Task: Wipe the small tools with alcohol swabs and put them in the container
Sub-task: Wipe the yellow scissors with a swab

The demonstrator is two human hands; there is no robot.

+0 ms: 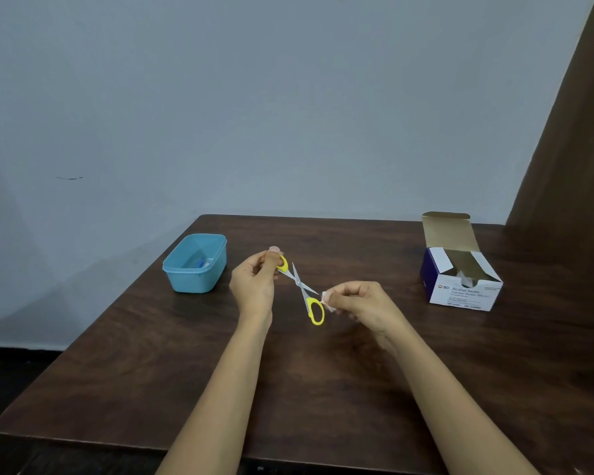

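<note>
Small scissors [304,292] with yellow handles hang spread apart above the middle of the dark wooden table [186,371]. My left hand [254,286] grips the upper yellow handle. My right hand [364,303] pinches a white alcohol swab [327,297] right at the tip of one blade. The lower yellow handle dangles free between my hands. A light blue plastic container [195,262] stands to the left of my left hand, with small items inside that are too blurred to name.
An opened white and blue box of alcohol swabs [460,279] stands at the right of the table, flap up. A pale wall runs behind the table. A brown curtain hangs at the far right.
</note>
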